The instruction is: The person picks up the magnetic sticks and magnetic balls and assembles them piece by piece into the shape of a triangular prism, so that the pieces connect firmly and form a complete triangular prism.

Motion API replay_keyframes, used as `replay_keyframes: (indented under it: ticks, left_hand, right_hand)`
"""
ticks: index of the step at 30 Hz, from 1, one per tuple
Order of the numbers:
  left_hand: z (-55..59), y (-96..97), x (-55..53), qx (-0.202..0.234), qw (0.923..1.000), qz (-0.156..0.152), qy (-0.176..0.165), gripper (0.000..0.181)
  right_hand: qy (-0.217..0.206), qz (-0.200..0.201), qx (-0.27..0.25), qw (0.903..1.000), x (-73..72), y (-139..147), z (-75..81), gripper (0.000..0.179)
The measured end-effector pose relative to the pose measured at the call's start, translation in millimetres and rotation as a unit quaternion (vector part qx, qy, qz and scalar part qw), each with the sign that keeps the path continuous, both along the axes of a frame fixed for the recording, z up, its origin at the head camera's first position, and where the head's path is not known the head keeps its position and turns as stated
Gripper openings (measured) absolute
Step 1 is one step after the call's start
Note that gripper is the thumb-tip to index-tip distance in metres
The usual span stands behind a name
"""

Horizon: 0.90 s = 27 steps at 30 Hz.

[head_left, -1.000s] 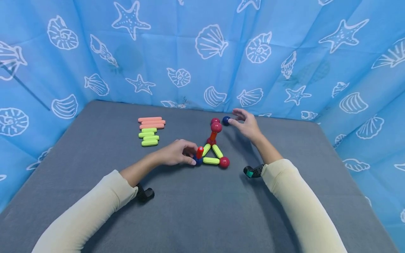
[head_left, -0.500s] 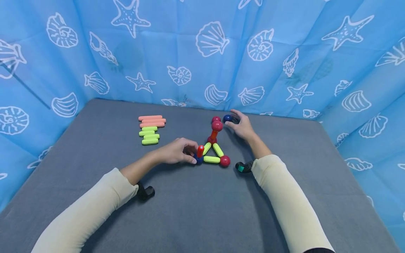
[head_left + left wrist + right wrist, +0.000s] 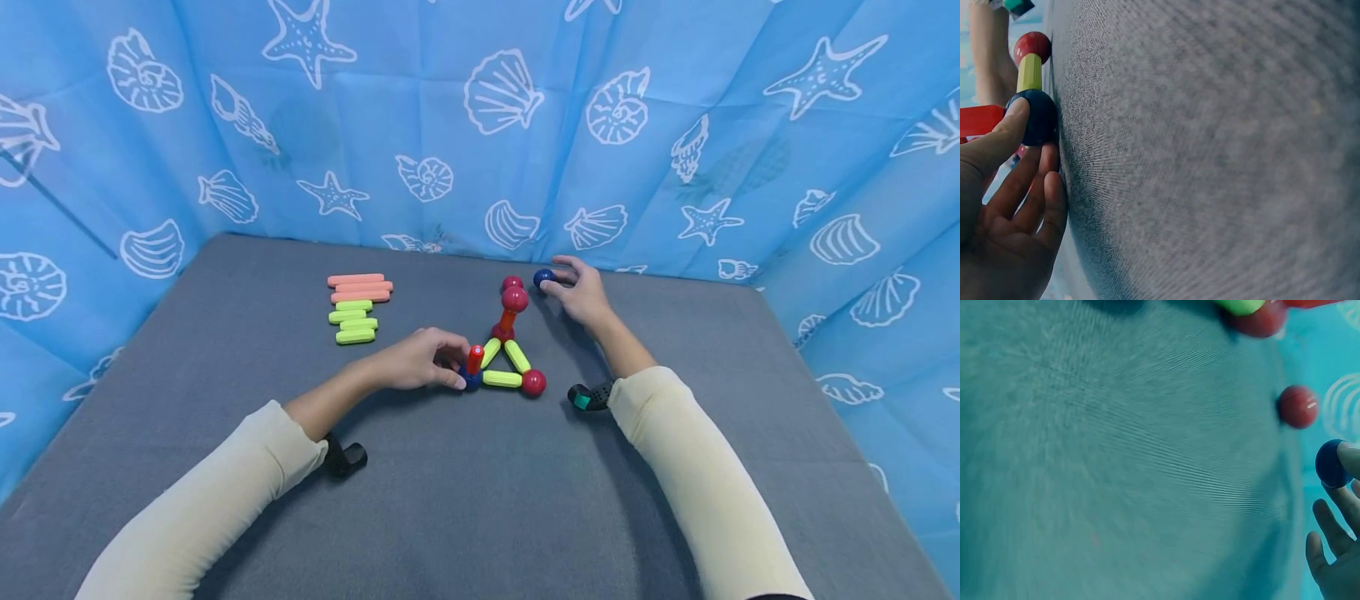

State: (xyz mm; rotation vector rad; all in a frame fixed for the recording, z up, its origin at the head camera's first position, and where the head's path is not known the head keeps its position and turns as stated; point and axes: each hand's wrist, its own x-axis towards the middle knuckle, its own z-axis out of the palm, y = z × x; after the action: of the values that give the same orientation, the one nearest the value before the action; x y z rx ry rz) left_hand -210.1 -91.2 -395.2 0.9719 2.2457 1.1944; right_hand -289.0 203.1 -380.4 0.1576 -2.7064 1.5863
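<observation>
In the head view my left hand [image 3: 423, 360] pinches a dark blue ball [image 3: 1040, 119] at the near-left corner of a triangle made of yellow-green rods [image 3: 501, 379]; the thumb lies over the ball. A short red rod [image 3: 476, 359] stands upright on that ball. At the triangle's right corner is a red ball [image 3: 533, 382]. The far corner bears an orange-red rod [image 3: 507, 321] topped by another red ball [image 3: 514, 299]. At the back, my right hand [image 3: 587, 296] pinches a second blue ball [image 3: 1332, 464] between thumb and finger, its other fingers spread.
A loose red ball [image 3: 512, 282] lies behind the triangle, just left of the right hand's ball. Three salmon rods [image 3: 361, 287] and several short yellow-green rods [image 3: 356, 323] lie in a stack at the back left. A blue shell-print curtain [image 3: 450, 125] borders the grey table [image 3: 465, 508].
My right hand first shifted left beside the far blue ball, then drew slightly right again, the ball moving with it. The left hand has stayed on its ball.
</observation>
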Motion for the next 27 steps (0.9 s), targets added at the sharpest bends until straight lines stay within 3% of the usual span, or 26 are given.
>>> replay_keyframes:
  ticks: [10,14,20,27]
  left_hand:
    - [-0.6,-0.3,1.1,-0.002,0.9999,0.004,0.010,0.024]
    - [-0.8,-0.3,0.9,-0.002,0.9999,0.000,0.011,0.024]
    - [-0.4,-0.9,-0.2,0.000,1.0000,-0.003,0.009,0.025]
    - [0.9,-1.1,0.0,0.005,1.0000,-0.008,0.003,0.031]
  right_hand:
    - [0.064,0.066,-0.058,0.9940,39.3,1.1,48.5,0.052]
    - [0.103,0.133,-0.078,0.9826,62.8,-4.5,61.6,0.050]
    - [0.116,0.252,-0.060,0.9589,94.6,-26.7,61.3,0.050]
    - [0.098,0.302,-0.040,0.9474,107.9,-46.2,42.5,0.048]
